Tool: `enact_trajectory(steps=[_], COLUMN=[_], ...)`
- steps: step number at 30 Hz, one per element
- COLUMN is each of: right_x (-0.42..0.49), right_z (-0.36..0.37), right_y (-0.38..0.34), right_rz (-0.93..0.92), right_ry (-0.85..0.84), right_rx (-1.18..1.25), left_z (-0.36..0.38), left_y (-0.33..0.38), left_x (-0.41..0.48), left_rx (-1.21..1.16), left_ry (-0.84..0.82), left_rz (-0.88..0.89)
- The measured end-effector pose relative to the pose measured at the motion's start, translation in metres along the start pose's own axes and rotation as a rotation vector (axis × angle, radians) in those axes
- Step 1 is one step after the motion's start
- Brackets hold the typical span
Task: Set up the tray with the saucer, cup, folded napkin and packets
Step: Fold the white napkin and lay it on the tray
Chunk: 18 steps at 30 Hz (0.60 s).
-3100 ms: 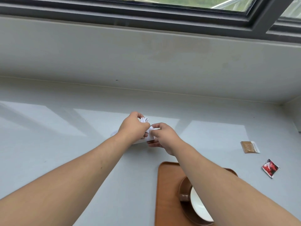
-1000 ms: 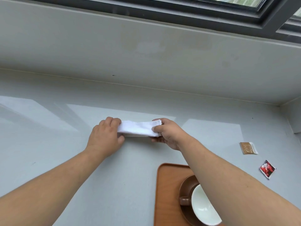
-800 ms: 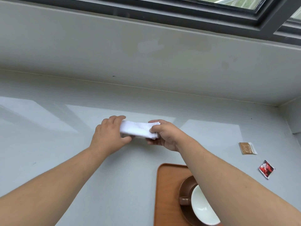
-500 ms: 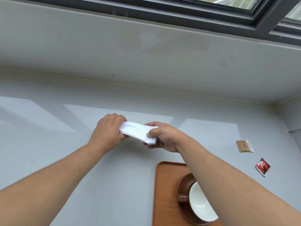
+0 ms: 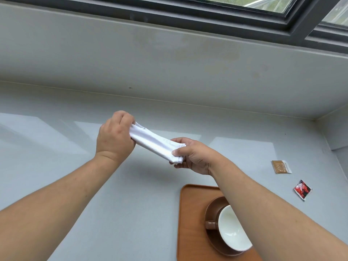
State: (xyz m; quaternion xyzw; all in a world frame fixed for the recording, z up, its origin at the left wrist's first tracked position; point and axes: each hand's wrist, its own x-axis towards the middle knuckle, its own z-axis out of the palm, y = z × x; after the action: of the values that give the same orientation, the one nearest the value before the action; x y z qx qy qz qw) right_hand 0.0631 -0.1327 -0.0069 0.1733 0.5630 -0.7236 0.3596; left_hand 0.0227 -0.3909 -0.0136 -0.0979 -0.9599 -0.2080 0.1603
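A white napkin [image 5: 155, 142], folded into a narrow strip, hangs in the air above the grey counter. My left hand [image 5: 114, 139] grips its far end and my right hand [image 5: 194, 157] pinches its near end. The strip slants from upper left to lower right. At the bottom right lies a brown tray [image 5: 190, 213] bearing a brown saucer [image 5: 211, 209] with a cup [image 5: 232, 227], brown outside and white inside, its handle pointing left. My right forearm hides part of the tray and saucer. A brown packet [image 5: 281, 166] and a red packet [image 5: 302, 189] lie on the counter to the right.
The grey counter [image 5: 56, 166] runs back to a grey wall [image 5: 169, 63] under a dark-framed window [image 5: 282, 14]. A side wall [image 5: 337, 132] closes the right end, close to the two packets.
Both hands have lifted the folded napkin off the counter and turned it from level to slanted; my left hand rose and my right hand came down toward the tray.
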Motion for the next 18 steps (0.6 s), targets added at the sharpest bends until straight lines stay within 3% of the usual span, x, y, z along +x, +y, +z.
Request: enact_trajectory(steps=[4, 7, 11, 16, 18], right_x=[0.006, 0.013, 0.019, 0.023, 0.025], right_z=[0.003, -0.001, -0.004, -0.002, -0.001], right_y=[-0.001, 0.003, 0.016, 0.021, 0.020], right_rz=[-0.089, -0.129, -0.072, -0.043, -0.068], right_ry=[0.196, 0.331, 0.395, 0.401, 0.385], right_rx=[-0.021, -0.047, -0.107, -0.196, -0.188], left_z=[0.002, 0.004, 0.002, 0.003, 0.007], left_y=[-0.012, -0.022, -0.018, -0.016, -0.015], left_x=[-0.006, -0.019, -0.026, -0.025, -0.027], left_rx=[0.002, 0.123, -0.312, -0.730, -0.719], left_ry=[-0.171, -0.413, -0.749, -0.969, -0.913], left_rz=[-0.268, -0.177, -0.431, -0.765, -0.795])
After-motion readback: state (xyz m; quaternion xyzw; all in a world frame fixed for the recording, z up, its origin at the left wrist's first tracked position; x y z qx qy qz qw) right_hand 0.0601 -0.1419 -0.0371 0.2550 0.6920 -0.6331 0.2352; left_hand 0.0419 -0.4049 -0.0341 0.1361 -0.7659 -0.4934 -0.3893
